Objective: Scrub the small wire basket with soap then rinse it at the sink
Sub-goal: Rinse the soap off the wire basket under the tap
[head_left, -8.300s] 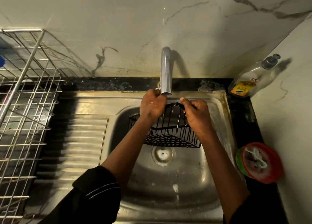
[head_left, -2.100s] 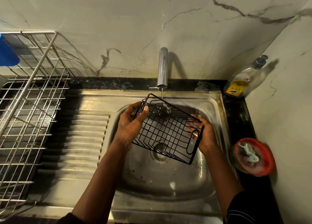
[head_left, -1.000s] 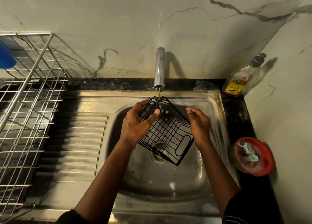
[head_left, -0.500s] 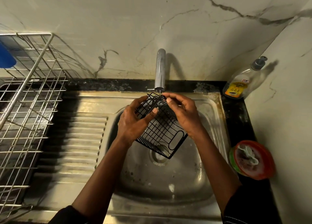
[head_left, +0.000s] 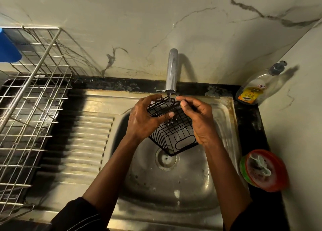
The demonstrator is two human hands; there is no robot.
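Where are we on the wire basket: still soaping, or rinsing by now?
Rinsing. No suds show on the black wire basket, so scrubbing looks finished. Both hands hold it tilted over the sink: the left hand grips its upper rim and the right hand its right side, under a thin stream from the tap. Left to do: rinse the lower end and set it aside.

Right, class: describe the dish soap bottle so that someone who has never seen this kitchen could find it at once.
Start at the steel sink and follow the black counter to its back right corner, where the two walls meet. The soap bottle leans there, clear with a grey pump top and yellow label, unlike the round red tub nearer the person.
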